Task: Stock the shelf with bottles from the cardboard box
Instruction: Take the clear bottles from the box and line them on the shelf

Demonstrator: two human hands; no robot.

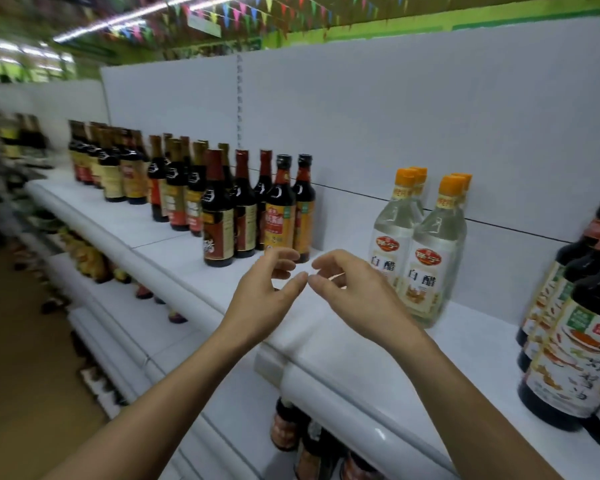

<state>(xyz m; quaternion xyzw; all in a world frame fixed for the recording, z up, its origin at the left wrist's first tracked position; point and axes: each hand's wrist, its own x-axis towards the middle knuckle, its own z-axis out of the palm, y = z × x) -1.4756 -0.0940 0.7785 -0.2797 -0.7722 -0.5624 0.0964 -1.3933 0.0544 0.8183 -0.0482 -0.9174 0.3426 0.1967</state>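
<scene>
Both my hands hover over the white top shelf (326, 327), holding nothing. My left hand (267, 289) has loosely curled fingers just in front of two dark bottles with orange labels (281, 209). My right hand (347, 289) hangs beside it, thumbs almost touching, left of the clear white-vinegar bottles with orange caps (430, 258). A bare gap of shelf lies between those two groups, behind my hands. The cardboard box is out of view.
Rows of dark sauce bottles (174, 188) fill the shelf to the left. Large dark bottles (575, 348) stand at the right edge. Lower shelves (125, 306) hold more goods, blurred. The aisle floor (21, 375) runs along the left.
</scene>
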